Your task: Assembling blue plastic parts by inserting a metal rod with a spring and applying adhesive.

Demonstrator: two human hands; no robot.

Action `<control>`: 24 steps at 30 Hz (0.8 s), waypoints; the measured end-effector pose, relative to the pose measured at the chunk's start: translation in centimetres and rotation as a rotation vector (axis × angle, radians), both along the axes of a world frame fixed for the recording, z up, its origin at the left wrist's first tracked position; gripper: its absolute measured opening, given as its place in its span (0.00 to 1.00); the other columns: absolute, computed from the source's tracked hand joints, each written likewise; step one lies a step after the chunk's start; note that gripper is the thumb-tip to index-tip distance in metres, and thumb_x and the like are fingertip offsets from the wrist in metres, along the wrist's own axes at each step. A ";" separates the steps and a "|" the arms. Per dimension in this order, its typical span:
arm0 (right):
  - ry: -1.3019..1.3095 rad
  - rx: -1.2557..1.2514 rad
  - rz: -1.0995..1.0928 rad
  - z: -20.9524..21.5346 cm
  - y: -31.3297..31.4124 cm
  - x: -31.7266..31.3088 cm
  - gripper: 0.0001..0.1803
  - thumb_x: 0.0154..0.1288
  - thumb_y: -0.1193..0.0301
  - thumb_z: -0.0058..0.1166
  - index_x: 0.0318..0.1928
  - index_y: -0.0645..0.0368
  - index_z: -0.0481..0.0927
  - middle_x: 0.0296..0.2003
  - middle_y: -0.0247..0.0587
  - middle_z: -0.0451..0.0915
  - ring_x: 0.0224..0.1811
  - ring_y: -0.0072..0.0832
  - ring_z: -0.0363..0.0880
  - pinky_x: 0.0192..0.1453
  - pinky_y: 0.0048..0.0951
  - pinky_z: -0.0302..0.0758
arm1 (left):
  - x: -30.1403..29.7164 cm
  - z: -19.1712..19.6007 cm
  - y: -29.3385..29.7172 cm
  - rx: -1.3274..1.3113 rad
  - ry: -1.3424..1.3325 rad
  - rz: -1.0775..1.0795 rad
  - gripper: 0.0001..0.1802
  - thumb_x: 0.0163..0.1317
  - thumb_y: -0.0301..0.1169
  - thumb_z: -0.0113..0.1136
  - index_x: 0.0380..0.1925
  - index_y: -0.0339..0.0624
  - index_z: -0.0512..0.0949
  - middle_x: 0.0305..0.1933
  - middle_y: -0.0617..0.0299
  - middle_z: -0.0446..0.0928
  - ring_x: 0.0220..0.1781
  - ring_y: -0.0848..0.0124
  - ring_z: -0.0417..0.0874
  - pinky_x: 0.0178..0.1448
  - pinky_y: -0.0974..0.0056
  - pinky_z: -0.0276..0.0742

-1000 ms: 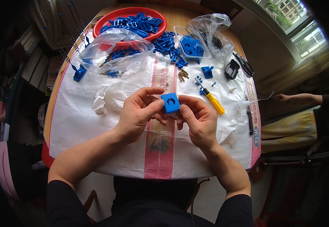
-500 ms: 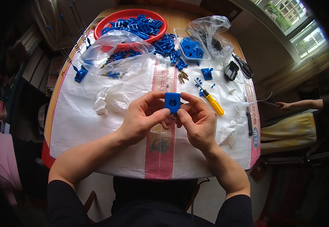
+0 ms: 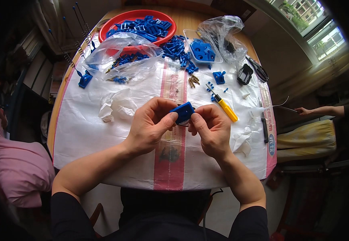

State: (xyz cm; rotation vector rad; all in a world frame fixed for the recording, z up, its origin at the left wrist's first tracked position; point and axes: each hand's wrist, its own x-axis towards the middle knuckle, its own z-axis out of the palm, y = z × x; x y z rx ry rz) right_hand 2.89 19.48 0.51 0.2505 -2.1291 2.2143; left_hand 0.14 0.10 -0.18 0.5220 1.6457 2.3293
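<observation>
Your left hand (image 3: 149, 122) and right hand (image 3: 211, 127) pinch a deep-blue, flat, rectangular plastic block (image 3: 183, 113), its far edge slanting up rightward.

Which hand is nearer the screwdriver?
Right. The right hand is just to the near left of the screwdriver; the left hand is farther left, beyond the right.

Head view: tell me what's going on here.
A person's left hand and right hand hold a small blue part between their fingers, tilted above a white sheet. A yellow screwdriver lies unheld beyond the right hand. Farther back stands a red basin of blue pieces. Another person's hand shows at the far right.
</observation>
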 end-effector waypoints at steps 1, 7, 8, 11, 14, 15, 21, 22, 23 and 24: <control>0.031 0.029 -0.012 0.0 0.0 0.0 0.06 0.68 0.75 0.56 0.42 0.65 0.76 0.31 0.35 0.81 0.31 0.17 0.80 0.36 0.19 0.76 | -0.1 -0.2 0.0 -0.003 0.018 0.028 0.11 0.67 0.23 0.58 0.48 0.35 0.74 0.41 0.60 0.80 0.41 0.78 0.79 0.47 0.71 0.76; 0.274 0.166 -0.078 -0.2 -0.5 -0.5 0.07 0.65 0.78 0.59 0.43 0.65 0.77 0.36 0.36 0.80 0.36 0.20 0.81 0.42 0.22 0.78 | -0.6 -1.1 0.0 -0.037 0.262 0.112 0.08 0.65 0.18 0.58 0.43 0.36 0.76 0.41 0.62 0.78 0.42 0.76 0.79 0.52 0.70 0.74; 0.310 0.185 -0.071 -0.3 -0.4 -0.7 0.07 0.65 0.78 0.59 0.43 0.65 0.77 0.37 0.36 0.80 0.37 0.21 0.81 0.42 0.22 0.78 | -0.6 -1.2 0.0 -0.061 0.302 0.123 0.08 0.64 0.17 0.58 0.43 0.36 0.76 0.41 0.62 0.78 0.43 0.76 0.79 0.52 0.70 0.74; 0.303 0.114 -0.055 -0.4 -0.5 -0.6 0.07 0.65 0.79 0.59 0.43 0.64 0.78 0.39 0.37 0.78 0.40 0.21 0.81 0.45 0.23 0.78 | -0.7 -1.2 -0.2 -0.074 0.326 0.125 0.07 0.63 0.17 0.59 0.41 0.36 0.77 0.42 0.61 0.78 0.46 0.75 0.79 0.54 0.69 0.74; 0.266 0.048 -0.060 -0.5 -0.5 -0.4 0.06 0.66 0.80 0.58 0.42 0.64 0.78 0.39 0.37 0.78 0.42 0.21 0.81 0.46 0.23 0.78 | -0.4 -0.3 0.0 -0.009 0.174 0.075 0.07 0.63 0.17 0.60 0.41 0.36 0.77 0.43 0.60 0.76 0.47 0.75 0.78 0.55 0.69 0.73; 0.258 0.038 -0.064 -0.5 -0.4 -0.4 0.06 0.66 0.80 0.58 0.42 0.64 0.78 0.39 0.37 0.78 0.42 0.21 0.81 0.47 0.23 0.78 | -0.3 -0.3 0.1 0.012 0.167 0.079 0.08 0.62 0.17 0.60 0.40 0.36 0.77 0.43 0.60 0.76 0.47 0.75 0.78 0.55 0.69 0.73; 0.403 0.269 -0.149 -0.4 -0.3 -0.8 0.07 0.63 0.79 0.61 0.42 0.63 0.79 0.37 0.39 0.80 0.37 0.22 0.78 0.43 0.24 0.76 | -0.8 -0.9 -0.3 -0.058 0.328 0.124 0.07 0.62 0.17 0.60 0.39 0.36 0.77 0.43 0.60 0.76 0.47 0.75 0.77 0.55 0.68 0.73; 0.427 0.282 -0.150 -0.5 -0.2 -0.8 0.08 0.62 0.79 0.62 0.41 0.63 0.79 0.37 0.39 0.80 0.36 0.23 0.78 0.42 0.24 0.76 | -0.8 -1.0 -0.3 -0.075 0.355 0.132 0.07 0.62 0.17 0.60 0.39 0.36 0.77 0.43 0.60 0.75 0.47 0.75 0.77 0.55 0.68 0.73; 0.450 0.296 -0.151 -0.5 -0.1 -0.9 0.08 0.62 0.79 0.62 0.41 0.62 0.79 0.37 0.39 0.81 0.36 0.23 0.77 0.41 0.25 0.75 | -0.8 -1.0 -0.3 -0.092 0.381 0.139 0.07 0.62 0.17 0.60 0.39 0.36 0.77 0.43 0.60 0.75 0.47 0.75 0.77 0.55 0.68 0.73; 0.474 0.309 -0.152 -0.5 -0.1 -0.9 0.08 0.61 0.79 0.63 0.41 0.62 0.80 0.37 0.40 0.81 0.35 0.23 0.77 0.40 0.25 0.75 | -0.8 -1.1 -0.3 -0.084 0.378 0.140 0.07 0.62 0.17 0.60 0.39 0.36 0.77 0.43 0.60 0.76 0.46 0.75 0.77 0.55 0.69 0.73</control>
